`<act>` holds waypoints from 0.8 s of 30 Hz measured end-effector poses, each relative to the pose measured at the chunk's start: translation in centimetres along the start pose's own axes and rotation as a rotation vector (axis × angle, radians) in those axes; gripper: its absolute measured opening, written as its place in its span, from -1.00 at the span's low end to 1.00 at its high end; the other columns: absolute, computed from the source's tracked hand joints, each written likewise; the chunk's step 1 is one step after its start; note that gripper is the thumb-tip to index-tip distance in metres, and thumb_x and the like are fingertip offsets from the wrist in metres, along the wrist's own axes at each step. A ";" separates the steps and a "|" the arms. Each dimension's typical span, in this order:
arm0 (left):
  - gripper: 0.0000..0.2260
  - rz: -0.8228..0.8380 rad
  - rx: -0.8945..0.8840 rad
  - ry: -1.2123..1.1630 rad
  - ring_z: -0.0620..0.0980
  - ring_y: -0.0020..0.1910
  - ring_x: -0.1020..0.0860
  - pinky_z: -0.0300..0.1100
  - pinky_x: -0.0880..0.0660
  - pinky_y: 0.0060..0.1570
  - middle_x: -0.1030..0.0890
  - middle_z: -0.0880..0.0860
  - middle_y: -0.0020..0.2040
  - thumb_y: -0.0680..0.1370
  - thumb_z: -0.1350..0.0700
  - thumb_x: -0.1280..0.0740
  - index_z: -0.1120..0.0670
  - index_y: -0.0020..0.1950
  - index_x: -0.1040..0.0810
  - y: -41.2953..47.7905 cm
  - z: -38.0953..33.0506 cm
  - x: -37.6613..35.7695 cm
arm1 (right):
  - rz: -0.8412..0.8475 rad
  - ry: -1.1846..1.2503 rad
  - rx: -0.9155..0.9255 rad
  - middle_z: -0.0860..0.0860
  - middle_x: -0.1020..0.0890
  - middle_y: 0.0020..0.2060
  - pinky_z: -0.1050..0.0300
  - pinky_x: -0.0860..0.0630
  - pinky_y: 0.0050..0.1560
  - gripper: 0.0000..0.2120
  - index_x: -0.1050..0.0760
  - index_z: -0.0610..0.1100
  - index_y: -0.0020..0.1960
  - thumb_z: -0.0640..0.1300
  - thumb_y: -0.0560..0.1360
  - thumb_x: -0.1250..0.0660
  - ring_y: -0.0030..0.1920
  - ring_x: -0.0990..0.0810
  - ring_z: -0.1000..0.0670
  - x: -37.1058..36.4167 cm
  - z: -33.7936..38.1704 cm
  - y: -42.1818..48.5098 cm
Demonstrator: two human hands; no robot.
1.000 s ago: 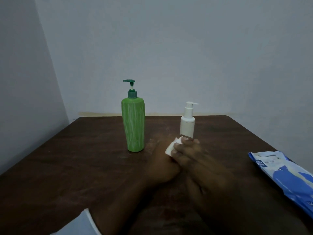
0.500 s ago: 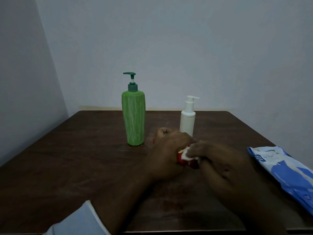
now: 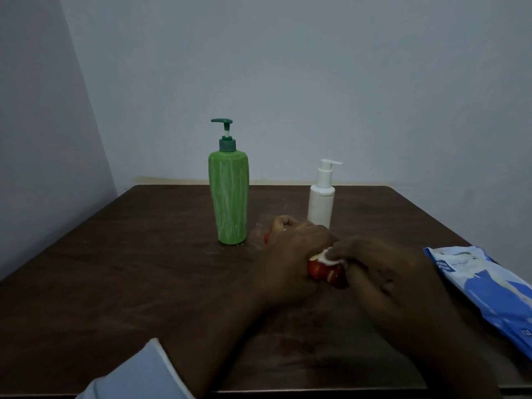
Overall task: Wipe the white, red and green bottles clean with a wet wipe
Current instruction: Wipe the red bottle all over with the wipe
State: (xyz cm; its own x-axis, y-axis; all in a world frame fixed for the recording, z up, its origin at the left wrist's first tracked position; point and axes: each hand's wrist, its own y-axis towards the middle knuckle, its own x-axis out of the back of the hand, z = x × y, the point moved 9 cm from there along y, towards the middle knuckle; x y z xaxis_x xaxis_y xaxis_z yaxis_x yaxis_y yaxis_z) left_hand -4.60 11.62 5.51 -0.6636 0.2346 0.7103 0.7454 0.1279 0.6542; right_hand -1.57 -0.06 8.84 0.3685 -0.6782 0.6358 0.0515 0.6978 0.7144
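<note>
My left hand point(image 3: 290, 254) grips a small red bottle point(image 3: 326, 272) that lies on its side just above the dark wooden table point(image 3: 129, 269); most of the bottle is hidden by the hand. My right hand point(image 3: 383, 272) pinches a white wet wipe point(image 3: 328, 256) and presses it on the red bottle's upper side. A tall green pump bottle point(image 3: 229, 197), streaked with white, stands upright to the left behind my hands. A smaller white pump bottle point(image 3: 321, 201) stands upright right behind them.
A blue and white pack of wet wipes point(image 3: 486, 289) lies at the table's right edge. Grey walls close off the back and the left side. A pale sleeve point(image 3: 138, 375) covers my left forearm at the bottom.
A second ago both hands covered the bottle, with the wipe on top near the white bottle. The wipe has since slid towards me, and the red bottle's near end now shows.
</note>
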 end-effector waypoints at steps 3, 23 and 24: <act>-0.58 0.009 -0.007 0.017 -0.16 0.29 -0.45 -0.09 -0.19 0.38 -0.65 -0.08 0.20 0.40 0.12 -0.56 -0.04 0.23 -0.60 0.0 0.0 -0.2 | -0.043 -0.012 -0.067 0.35 -0.56 -0.05 0.51 -0.37 0.03 -0.79 -0.51 0.15 -0.01 -0.08 0.46 -0.18 0.00 -0.52 0.33 0.6 -0.4 0.3; -0.52 -0.170 0.269 -0.363 -0.29 -0.12 -0.59 -0.48 -0.44 -0.11 -0.61 -0.33 -0.12 0.37 0.45 -0.44 -0.15 0.00 -0.58 -0.2 1.8 1.6 | -0.221 0.128 -0.263 0.25 -0.67 -0.05 0.08 -0.44 0.29 -0.29 -0.46 -0.17 0.33 -0.02 0.25 -0.60 0.02 -0.61 0.27 0.2 -2.0 1.5; -0.52 -0.185 0.259 -0.386 -0.24 -0.11 -0.61 -0.40 -0.49 -0.10 -0.63 -0.31 -0.09 0.39 0.44 -0.44 -0.15 -0.01 -0.58 -0.2 1.8 1.8 | -0.209 0.061 -0.172 0.09 -0.67 0.07 -0.02 -0.42 0.31 -0.38 -0.46 -0.25 0.32 -0.16 0.31 -0.55 0.13 -0.60 0.15 0.4 0.0 1.6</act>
State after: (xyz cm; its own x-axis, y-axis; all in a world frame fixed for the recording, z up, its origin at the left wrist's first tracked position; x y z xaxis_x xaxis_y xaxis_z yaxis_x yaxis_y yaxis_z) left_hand -5.81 13.73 6.15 -0.7513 0.5184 0.4085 0.6409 0.4249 0.6394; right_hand -1.32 0.85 10.24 0.3882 -0.8001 0.4574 0.2876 0.5767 0.7647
